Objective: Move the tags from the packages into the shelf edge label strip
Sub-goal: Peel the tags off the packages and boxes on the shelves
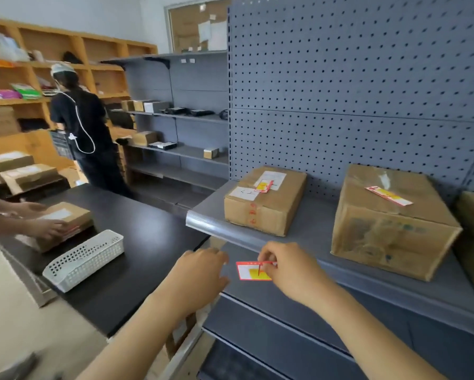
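- Tag (253,270), red-bordered with a yellow patch, was pinched in the right hand (290,270) at 6 o'clock, below the label strip (211,223).
- Left hand (203,270) was loosely curled, holding nothing visible.
- Remaining: tags on the left package (264,200) and the right package (394,220) at 3 o'clock; strip showed none inserted.
- Printing was unreadable.

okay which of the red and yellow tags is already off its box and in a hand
The tag pinched by the right hand, in front of the shelf edge. The other two lie on top of their boxes: one on the smaller box, one on the bigger box.
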`<state>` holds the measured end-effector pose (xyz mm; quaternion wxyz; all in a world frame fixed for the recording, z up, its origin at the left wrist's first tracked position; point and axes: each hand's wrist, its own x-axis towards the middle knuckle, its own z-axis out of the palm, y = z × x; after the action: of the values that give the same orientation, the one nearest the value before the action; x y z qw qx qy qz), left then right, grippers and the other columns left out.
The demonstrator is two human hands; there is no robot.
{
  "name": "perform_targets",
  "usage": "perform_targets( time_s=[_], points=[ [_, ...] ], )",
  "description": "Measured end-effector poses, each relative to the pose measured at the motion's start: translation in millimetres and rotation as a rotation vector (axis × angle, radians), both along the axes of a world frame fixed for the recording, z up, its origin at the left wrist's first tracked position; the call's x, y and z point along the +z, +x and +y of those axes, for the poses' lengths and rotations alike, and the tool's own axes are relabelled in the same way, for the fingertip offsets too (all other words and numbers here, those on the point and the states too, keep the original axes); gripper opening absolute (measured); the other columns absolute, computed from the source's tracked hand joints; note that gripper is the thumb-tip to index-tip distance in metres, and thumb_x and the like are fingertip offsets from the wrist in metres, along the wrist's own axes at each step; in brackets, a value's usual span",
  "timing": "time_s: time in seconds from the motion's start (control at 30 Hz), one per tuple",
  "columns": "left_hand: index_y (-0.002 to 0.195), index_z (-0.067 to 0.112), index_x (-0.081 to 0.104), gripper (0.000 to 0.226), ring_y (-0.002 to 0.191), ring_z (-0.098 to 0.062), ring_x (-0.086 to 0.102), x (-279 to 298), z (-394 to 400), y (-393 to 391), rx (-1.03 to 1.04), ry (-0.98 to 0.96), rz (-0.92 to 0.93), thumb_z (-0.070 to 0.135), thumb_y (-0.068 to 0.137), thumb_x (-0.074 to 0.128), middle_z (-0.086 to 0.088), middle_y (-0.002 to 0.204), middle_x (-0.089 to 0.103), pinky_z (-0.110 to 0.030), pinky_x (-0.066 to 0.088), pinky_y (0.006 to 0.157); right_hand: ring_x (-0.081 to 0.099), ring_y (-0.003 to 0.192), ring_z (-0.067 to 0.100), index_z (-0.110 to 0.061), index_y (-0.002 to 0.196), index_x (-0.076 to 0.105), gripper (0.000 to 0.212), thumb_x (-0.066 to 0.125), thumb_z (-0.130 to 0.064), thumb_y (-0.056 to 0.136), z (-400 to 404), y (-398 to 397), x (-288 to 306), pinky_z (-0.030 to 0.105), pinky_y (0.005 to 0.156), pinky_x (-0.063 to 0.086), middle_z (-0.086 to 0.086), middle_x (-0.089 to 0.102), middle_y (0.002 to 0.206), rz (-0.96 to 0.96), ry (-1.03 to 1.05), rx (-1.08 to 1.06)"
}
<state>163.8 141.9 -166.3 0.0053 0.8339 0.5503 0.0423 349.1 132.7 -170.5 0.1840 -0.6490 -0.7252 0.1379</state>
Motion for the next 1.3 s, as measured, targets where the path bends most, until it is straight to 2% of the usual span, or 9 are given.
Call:
perform_targets(
  time_s=[0.1, 0.3, 0.43, 0.53, 0.7, 0.87, 1.07, 1.3],
  points=[
    [0.128, 0.025, 0.052, 0.036, 0.115, -0.016, 0.056, -11, 42, -2, -0.045, 0.012, 0.026, 0.034, 0.093, 0.05, 0.006, 0.129, 0.057, -0.03, 0.041, 0.098, 0.061, 0.094, 0.021, -0.032, 0.099, 0.062, 0.016, 0.051, -0.022, 0.091, 29, 0, -6, 0.031, 0.071, 0.049, -0.003, 0.066, 0.108, -0.014, 0.016, -0.086],
    [0.132, 0.02, 0.049, 0.039, 0.122, -0.022, 0.052, -32, 113, -2, -0.165, -0.052, 0.155, 0.029, 0.094, 0.049, -0.001, 0.136, 0.053, -0.034, 0.038, 0.103, 0.061, 0.094, 0.023, -0.029, 0.102, 0.061, 0.022, 0.049, -0.015, 0.091, 80, -6, -8, 0.035, 0.075, 0.052, 0.001, 0.066, 0.11, -0.064, 0.017, -0.205],
    [0.128, 0.017, 0.051, 0.037, 0.119, -0.024, 0.053, -49, 152, 4, -0.232, -0.037, 0.177, 0.028, 0.093, 0.05, -0.003, 0.132, 0.054, -0.037, 0.04, 0.101, 0.061, 0.092, 0.023, -0.029, 0.101, 0.061, 0.024, 0.047, -0.013, 0.091, 103, -10, -13, 0.035, 0.075, 0.052, -0.001, 0.067, 0.108, -0.108, 0.012, -0.271],
    [0.134, 0.02, 0.045, 0.042, 0.123, -0.023, 0.049, -58, 169, 9, -0.308, -0.015, 0.145, 0.026, 0.093, 0.051, -0.001, 0.138, 0.05, -0.037, 0.038, 0.103, 0.061, 0.087, 0.02, -0.029, 0.098, 0.061, 0.018, 0.046, -0.019, 0.094, 111, -10, -19, 0.034, 0.071, 0.051, -0.003, 0.066, 0.103, -0.085, 0.006, -0.306],
    [0.131, 0.022, 0.048, 0.041, 0.118, -0.022, 0.053, -68, 188, 13, -0.436, 0.039, 0.035, 0.017, 0.09, 0.052, 0.001, 0.135, 0.053, -0.035, 0.041, 0.099, 0.06, 0.085, 0.018, -0.028, 0.096, 0.061, 0.014, 0.048, -0.023, 0.094, 123, -11, -23, 0.033, 0.069, 0.05, -0.005, 0.067, 0.1, -0.064, 0.063, -0.384],
    [0.122, 0.019, 0.048, 0.034, 0.114, -0.021, 0.053, -71, 195, 14, -0.49, 0.049, 0.018, 0.014, 0.089, 0.052, 0.0, 0.125, 0.057, -0.032, 0.042, 0.092, 0.061, 0.089, 0.015, -0.029, 0.098, 0.061, 0.014, 0.049, -0.024, 0.094, 128, -22, -23, 0.033, 0.072, 0.051, -0.008, 0.066, 0.101, -0.048, 0.061, -0.437],
    [0.133, 0.019, 0.04, 0.047, 0.117, -0.023, 0.048, -73, 200, 7, -0.533, 0.084, 0.001, 0.008, 0.088, 0.05, -0.003, 0.132, 0.045, -0.032, 0.041, 0.095, 0.061, 0.09, 0.017, -0.028, 0.097, 0.061, 0.013, 0.051, -0.021, 0.093, 124, -30, -25, 0.032, 0.072, 0.05, -0.005, 0.067, 0.101, -0.059, 0.079, -0.508],
    [0.124, 0.017, 0.046, 0.038, 0.113, -0.023, 0.05, -70, 203, 3, -0.539, 0.083, -0.025, 0.004, 0.088, 0.048, -0.004, 0.125, 0.052, -0.03, 0.04, 0.094, 0.061, 0.084, 0.013, -0.026, 0.098, 0.062, 0.012, 0.053, -0.02, 0.094, 118, -35, -21, 0.029, 0.07, 0.05, -0.007, 0.067, 0.1, -0.059, 0.104, -0.542]
  ],
)
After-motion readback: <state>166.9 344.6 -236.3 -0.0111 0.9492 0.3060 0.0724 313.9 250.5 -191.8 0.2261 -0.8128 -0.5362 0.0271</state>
